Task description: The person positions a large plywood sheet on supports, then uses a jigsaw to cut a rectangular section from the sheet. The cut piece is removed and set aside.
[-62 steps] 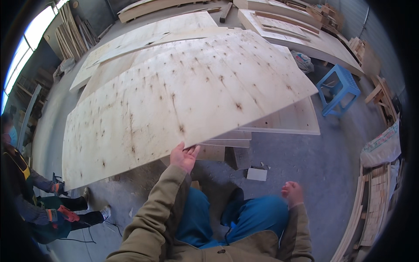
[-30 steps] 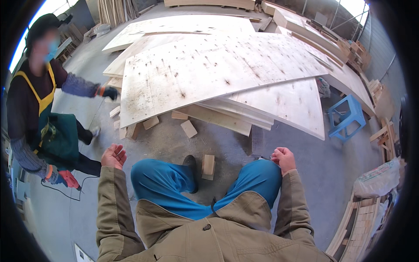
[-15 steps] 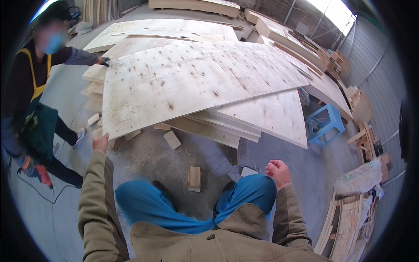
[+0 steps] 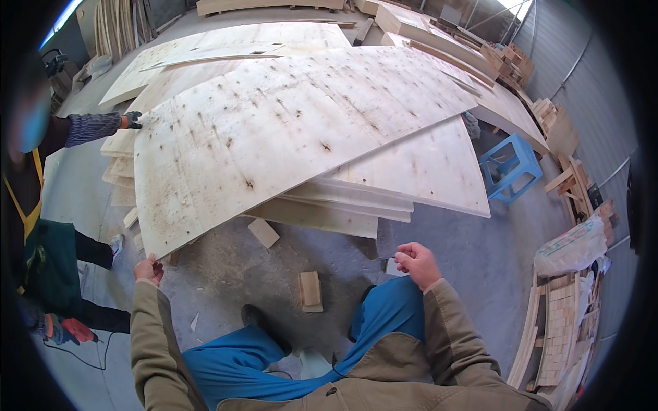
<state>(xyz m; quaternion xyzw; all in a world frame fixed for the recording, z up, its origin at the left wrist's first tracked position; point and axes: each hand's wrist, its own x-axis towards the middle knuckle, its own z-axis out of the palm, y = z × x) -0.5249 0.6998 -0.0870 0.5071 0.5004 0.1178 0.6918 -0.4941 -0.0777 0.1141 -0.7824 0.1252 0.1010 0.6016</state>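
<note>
A large knotty plywood sheet [image 4: 288, 123] lies on top of a stack, turned at an angle to the sheets below. My left hand [image 4: 149, 270] pinches its near left corner, with the fingers curled at the edge. My right hand [image 4: 419, 266] hangs above my right knee, its fingers curled in and nothing visible in them. On the left, a co-worker's gloved hand [image 4: 130, 121] rests on the sheet's left edge. The co-worker's other gloved hand holds a red corded power tool [image 4: 79, 330] low down. The underside of the sheet is hidden.
Beneath the top sheet, more plywood [image 4: 425, 164] juts toward the right. Small wood blocks [image 4: 310, 289] lie on the concrete floor before my feet. A blue plastic stool [image 4: 510, 168] stands right of the stack. Wood strips [image 4: 558, 332] and a plastic sack [image 4: 570, 245] lie far right.
The sheet's near left corner has come closer to me with my left hand on it. My left leg has shifted, showing more of the shoe. My right hand stays curled near my knee.
</note>
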